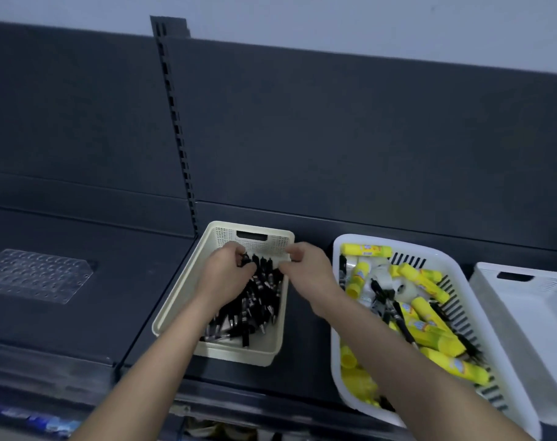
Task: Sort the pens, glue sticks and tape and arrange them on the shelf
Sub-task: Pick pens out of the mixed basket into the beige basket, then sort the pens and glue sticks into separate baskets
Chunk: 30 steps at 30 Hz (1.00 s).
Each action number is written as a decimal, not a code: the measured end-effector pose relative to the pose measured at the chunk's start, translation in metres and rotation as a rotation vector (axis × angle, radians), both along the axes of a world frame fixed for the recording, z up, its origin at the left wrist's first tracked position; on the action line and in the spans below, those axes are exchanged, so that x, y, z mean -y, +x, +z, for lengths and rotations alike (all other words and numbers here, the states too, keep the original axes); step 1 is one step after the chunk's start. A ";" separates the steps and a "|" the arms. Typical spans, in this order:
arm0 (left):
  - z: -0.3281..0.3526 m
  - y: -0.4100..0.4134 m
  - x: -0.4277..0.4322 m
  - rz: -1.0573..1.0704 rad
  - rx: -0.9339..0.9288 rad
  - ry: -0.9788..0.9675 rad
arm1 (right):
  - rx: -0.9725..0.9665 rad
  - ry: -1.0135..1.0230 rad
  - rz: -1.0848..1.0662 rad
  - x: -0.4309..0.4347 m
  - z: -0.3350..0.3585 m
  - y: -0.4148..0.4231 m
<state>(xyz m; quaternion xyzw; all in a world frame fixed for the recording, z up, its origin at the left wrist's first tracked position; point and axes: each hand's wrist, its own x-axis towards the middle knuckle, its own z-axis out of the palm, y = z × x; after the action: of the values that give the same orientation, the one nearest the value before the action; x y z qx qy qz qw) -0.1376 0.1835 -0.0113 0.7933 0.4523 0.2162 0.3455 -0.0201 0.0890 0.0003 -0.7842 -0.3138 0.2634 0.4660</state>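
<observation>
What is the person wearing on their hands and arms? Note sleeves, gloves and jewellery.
Nothing shows. The left hand and right hand are bare, without gloves, and both forearms are uncovered down to the frame's edge. No sleeve, watch, bracelet or ring is visible.

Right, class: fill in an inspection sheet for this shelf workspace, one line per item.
Surface: dark shelf carrying three baskets.
Job's things: black pens in cream basket; glue sticks, tape rolls and more pens mixed in white slotted basket; third basket far right.
Clutter: clear holed tray at left.
Hands: left hand grips pens; right hand curled at the cream basket's right rim, grip unclear.
Cables: nothing seen.
Surroundings: slotted upright, dark back panel, pale wall.
</observation>
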 end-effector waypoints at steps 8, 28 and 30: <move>0.015 0.069 0.066 -0.290 0.028 0.022 | 0.375 -0.184 -0.061 0.096 0.008 0.087; -0.017 0.179 0.112 -0.509 -0.491 0.346 | 0.649 -0.637 0.203 0.153 -0.029 0.206; -0.015 0.181 0.111 -0.497 -0.500 0.328 | 0.575 -0.637 0.207 0.153 -0.025 0.207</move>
<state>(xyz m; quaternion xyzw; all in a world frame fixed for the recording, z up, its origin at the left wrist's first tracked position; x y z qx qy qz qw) 0.0430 0.0720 -0.0265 0.9517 0.2758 -0.0046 0.1350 0.1873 -0.0642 -0.0249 -0.8945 -0.4109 0.1633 0.0660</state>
